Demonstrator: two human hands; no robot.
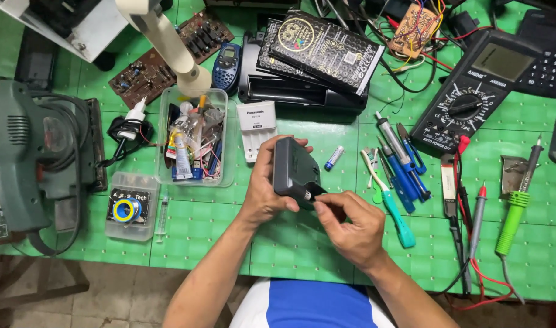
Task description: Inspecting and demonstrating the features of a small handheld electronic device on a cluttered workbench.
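My left hand (267, 188) grips a dark grey box-shaped adapter (294, 170), held upright over the green work surface (290, 249). My right hand (350, 226) pinches at the adapter's lower right corner with thumb and forefinger. A small blue-and-silver battery (334, 157) lies just right of the adapter. A white battery charger (257, 129) sits just behind my left hand.
A clear tub of small parts (195, 136) and a clear box with a solder reel (131, 205) lie left. Screwdrivers and pliers (396, 176), a black multimeter (472, 91) with probes, a green soldering iron (514, 212), circuit boards and black boxes (317, 51) surround.
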